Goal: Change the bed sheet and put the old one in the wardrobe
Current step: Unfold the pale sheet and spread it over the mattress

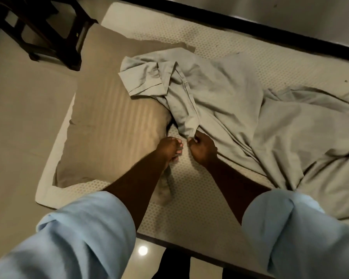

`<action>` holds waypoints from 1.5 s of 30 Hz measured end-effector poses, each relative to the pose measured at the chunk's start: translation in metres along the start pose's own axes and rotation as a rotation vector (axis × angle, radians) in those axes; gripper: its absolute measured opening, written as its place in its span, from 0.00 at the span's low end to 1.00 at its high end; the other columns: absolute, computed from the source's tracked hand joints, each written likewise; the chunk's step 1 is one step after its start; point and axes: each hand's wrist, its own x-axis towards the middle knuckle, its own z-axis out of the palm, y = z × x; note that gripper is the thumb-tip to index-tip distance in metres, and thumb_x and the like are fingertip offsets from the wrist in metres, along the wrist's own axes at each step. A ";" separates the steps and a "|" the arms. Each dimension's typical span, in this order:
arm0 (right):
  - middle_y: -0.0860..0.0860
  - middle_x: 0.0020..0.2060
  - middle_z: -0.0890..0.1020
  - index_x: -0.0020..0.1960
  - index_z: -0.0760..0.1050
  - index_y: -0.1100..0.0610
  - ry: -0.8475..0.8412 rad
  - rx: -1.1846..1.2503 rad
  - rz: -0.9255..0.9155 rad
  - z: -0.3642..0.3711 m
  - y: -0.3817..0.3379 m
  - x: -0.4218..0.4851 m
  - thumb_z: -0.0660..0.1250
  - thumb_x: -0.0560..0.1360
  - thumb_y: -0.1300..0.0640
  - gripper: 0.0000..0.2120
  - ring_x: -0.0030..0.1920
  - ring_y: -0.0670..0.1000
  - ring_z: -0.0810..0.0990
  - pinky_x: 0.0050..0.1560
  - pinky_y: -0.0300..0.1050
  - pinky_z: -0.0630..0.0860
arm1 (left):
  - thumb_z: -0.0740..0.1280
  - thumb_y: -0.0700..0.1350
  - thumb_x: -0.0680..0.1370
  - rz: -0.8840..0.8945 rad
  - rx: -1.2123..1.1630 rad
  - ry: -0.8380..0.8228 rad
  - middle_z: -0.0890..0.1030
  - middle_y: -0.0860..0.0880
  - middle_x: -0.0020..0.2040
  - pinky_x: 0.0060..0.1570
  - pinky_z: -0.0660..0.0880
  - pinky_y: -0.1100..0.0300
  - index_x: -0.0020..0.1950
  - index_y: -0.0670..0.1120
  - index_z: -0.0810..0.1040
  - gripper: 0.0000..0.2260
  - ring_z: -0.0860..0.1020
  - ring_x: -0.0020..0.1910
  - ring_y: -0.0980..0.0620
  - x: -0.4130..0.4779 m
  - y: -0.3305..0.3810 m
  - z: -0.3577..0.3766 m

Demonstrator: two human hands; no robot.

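A crumpled pale grey-green bed sheet (240, 109) lies heaped over the middle and right of the bare, honeycomb-patterned mattress (191, 202). My right hand (203, 149) is closed on a bunched hem of the sheet near the mattress's near side. My left hand (170, 149) is just to its left with curled fingers, and a strip of cloth trails below it. Whether the hand grips that strip is unclear. A beige striped pillow (109, 125) lies to the left, with the sheet's folded corner resting on its upper right part.
A dark wooden chair (48, 31) stands on the floor at the top left. The beige floor (18, 137) runs along the left. A dark bed frame edge (250, 23) borders the far side. Glossy floor with a light reflection (142, 250) shows below the near edge.
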 end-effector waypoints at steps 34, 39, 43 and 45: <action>0.48 0.47 0.81 0.61 0.78 0.51 -0.103 -0.221 -0.716 -0.016 -0.015 -0.078 0.67 0.77 0.45 0.16 0.47 0.56 0.81 0.44 0.55 0.78 | 0.58 0.70 0.79 0.344 -0.068 0.773 0.81 0.37 0.60 0.61 0.76 0.45 0.63 0.39 0.78 0.34 0.79 0.59 0.37 -0.085 0.017 -0.121; 0.54 0.56 0.85 0.64 0.80 0.57 -0.256 -0.100 -0.546 -0.028 -0.035 -0.059 0.60 0.80 0.46 0.21 0.58 0.58 0.82 0.59 0.47 0.75 | 0.56 0.70 0.78 0.220 -0.273 0.878 0.81 0.38 0.61 0.63 0.76 0.45 0.63 0.39 0.79 0.35 0.79 0.59 0.38 -0.086 0.001 -0.151; 0.50 0.49 0.84 0.54 0.83 0.53 -0.255 0.035 -0.310 -0.053 -0.067 -0.036 0.62 0.80 0.48 0.14 0.55 0.53 0.80 0.57 0.45 0.73 | 0.59 0.68 0.79 0.213 -0.722 0.837 0.82 0.49 0.58 0.58 0.78 0.56 0.67 0.46 0.77 0.30 0.79 0.60 0.46 -0.077 -0.025 -0.195; 0.46 0.42 0.82 0.46 0.82 0.48 -0.341 0.067 -0.288 -0.061 -0.078 -0.028 0.65 0.82 0.52 0.09 0.48 0.49 0.78 0.51 0.41 0.70 | 0.58 0.66 0.81 0.254 -0.869 0.802 0.84 0.50 0.53 0.51 0.79 0.60 0.63 0.49 0.78 0.25 0.80 0.56 0.48 -0.075 -0.025 -0.209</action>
